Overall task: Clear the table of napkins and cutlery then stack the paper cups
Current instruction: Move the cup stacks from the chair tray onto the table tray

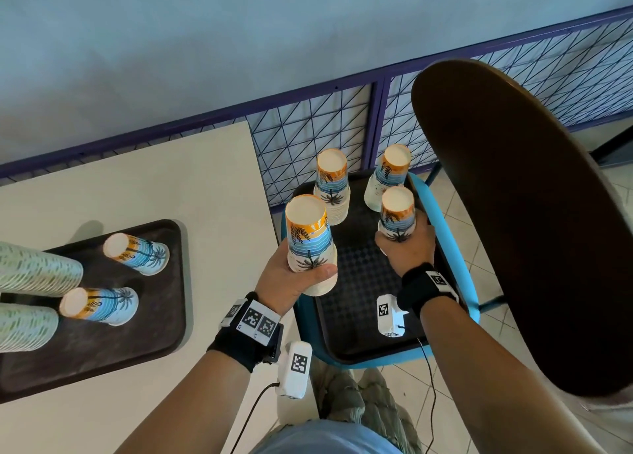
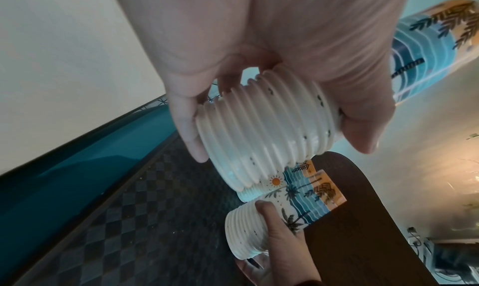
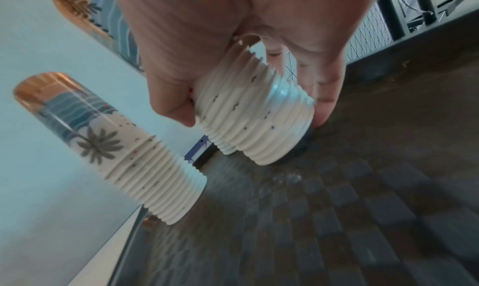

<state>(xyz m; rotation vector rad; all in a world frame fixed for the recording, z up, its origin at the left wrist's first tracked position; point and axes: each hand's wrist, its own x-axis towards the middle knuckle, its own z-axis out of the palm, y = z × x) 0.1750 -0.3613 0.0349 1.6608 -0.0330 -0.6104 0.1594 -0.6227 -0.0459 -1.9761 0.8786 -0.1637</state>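
Left hand [image 1: 291, 279] gripped lifted cup stack [image 1: 310, 244] round its ribbed lower rims, fingers curled; stack upside-down, long axis near upright, clear above chair tray [image 1: 356, 316]. Right hand [image 1: 404, 248] wrapped round second stack [image 1: 397, 213], its rims seemingly touching tray, though contact edge blurred in right wrist view. Second stack lay right of lifted one, slightly farther off, axes roughly parallel. Judged next move: lifted stack travels rightward and drops over second stack's closed top. Two more stacks [image 1: 332, 186] stood behind, near rail.
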